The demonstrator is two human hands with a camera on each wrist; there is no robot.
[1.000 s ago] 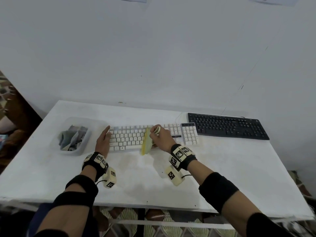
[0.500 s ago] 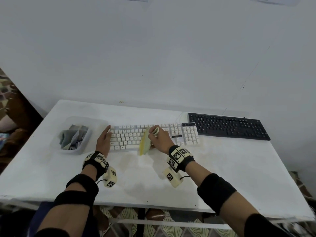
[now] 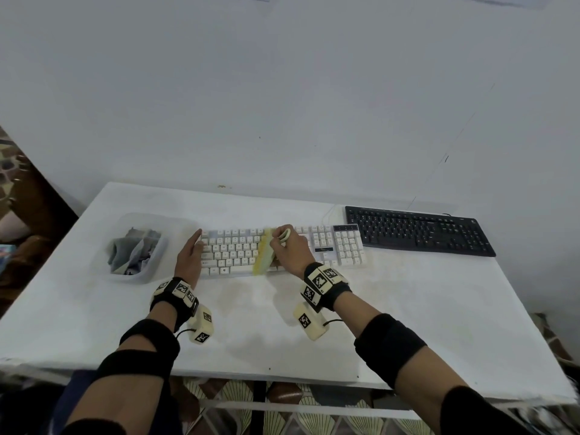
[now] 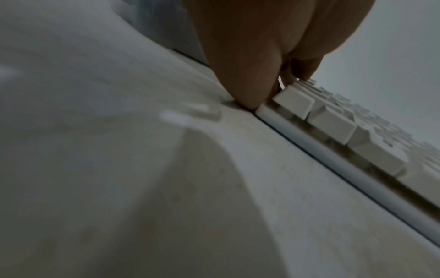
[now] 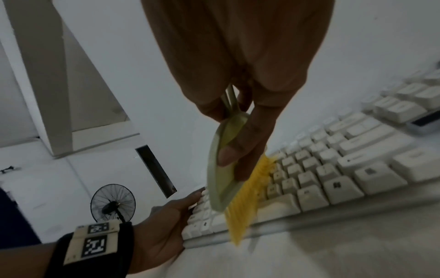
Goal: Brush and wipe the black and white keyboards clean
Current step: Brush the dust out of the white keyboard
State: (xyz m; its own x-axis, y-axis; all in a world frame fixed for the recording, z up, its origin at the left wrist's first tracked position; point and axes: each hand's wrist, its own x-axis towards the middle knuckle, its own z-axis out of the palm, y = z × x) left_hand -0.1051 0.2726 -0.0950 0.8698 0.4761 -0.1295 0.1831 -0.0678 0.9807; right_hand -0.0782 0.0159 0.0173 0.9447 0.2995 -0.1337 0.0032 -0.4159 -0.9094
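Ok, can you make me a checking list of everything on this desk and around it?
Surface: white table, faint stains.
Job's things: white keyboard in the middle; black keyboard to its right, apart; yellow-bristled brush on the white keys.
Clutter: clear tub holding grey cloths.
Hands: left hand steadies the white keyboard's left end; right hand grips the brush.
Cables: thin white cable behind the white keyboard.
Surroundings: white wall; fan.

The near half of the white table (image 3: 392, 324) is bare, so a hand can slide there. At 12 o'clock the white keyboard (image 3: 342, 246) blocks the way. The black keyboard (image 3: 417, 230) sits at 1 o'clock, just beside it. At 10 o'clock a clear tub (image 3: 147, 271) of cloths stands near.
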